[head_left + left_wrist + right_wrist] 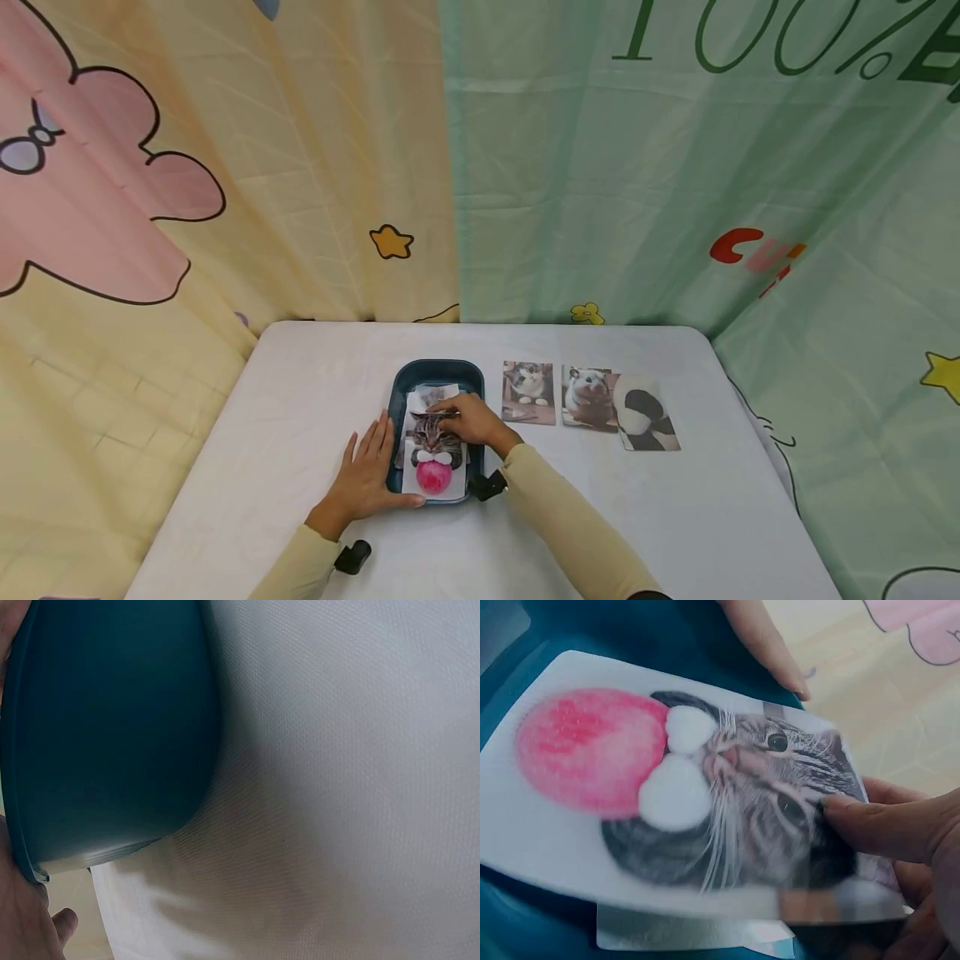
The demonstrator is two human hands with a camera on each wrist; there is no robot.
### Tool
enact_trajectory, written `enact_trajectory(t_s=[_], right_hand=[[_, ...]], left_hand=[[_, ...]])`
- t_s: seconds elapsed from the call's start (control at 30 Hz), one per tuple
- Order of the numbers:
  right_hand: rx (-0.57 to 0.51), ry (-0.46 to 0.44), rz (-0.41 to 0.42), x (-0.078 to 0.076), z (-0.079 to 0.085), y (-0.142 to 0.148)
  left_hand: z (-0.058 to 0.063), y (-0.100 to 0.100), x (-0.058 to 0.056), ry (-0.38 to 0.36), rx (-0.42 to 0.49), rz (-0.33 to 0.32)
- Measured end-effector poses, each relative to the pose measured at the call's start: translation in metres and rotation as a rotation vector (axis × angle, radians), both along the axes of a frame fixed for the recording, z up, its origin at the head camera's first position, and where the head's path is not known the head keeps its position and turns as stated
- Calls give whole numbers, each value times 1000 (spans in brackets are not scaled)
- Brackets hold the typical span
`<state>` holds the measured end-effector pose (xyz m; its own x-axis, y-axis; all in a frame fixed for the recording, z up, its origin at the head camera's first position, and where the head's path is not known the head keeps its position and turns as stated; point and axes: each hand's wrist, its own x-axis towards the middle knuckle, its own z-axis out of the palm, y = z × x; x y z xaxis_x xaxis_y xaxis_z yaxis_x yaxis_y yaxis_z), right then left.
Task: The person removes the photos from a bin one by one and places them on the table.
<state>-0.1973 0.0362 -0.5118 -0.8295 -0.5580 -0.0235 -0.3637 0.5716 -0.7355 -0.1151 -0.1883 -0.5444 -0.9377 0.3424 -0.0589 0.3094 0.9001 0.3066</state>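
A dark teal tray (438,367) stands on the white table with several photo cards inside. My right hand (474,419) pinches the top card, a cat photo (433,442) with a pink ball, thumb on its face and fingers behind. In the right wrist view this cat photo (727,780) is lifted and tilted above another card (682,930) in the tray. My left hand (367,475) rests against the tray's left side with fingers extended along the wall and thumb at the near edge. The left wrist view shows the tray's outer wall (112,735) beside that hand.
Right of the tray lie a photo card of a grey-and-white cat (528,392), a card of a pale rodent (588,398), and a black-and-white animal card (645,412) overlapping it. Printed curtains (337,167) hang behind and beside the white table (600,517).
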Motion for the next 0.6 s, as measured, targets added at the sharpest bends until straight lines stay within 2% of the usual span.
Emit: enact_trajectory(t_s=[0.1,0.23,0.4,0.6], right_hand=[[-53,-47,-27,0,-1,4],[-178,-76,-103,-2,-5,11],[-288,-86,-190,-6,-9,24],[-445,-146,-315,-7,6,49]], left_hand=[[-1,0,0,14,11,-3],[-1,-1,0,26,6,-6],[2,-1,0,-12,-9,-4],[3,0,0,-21,-8,-6]])
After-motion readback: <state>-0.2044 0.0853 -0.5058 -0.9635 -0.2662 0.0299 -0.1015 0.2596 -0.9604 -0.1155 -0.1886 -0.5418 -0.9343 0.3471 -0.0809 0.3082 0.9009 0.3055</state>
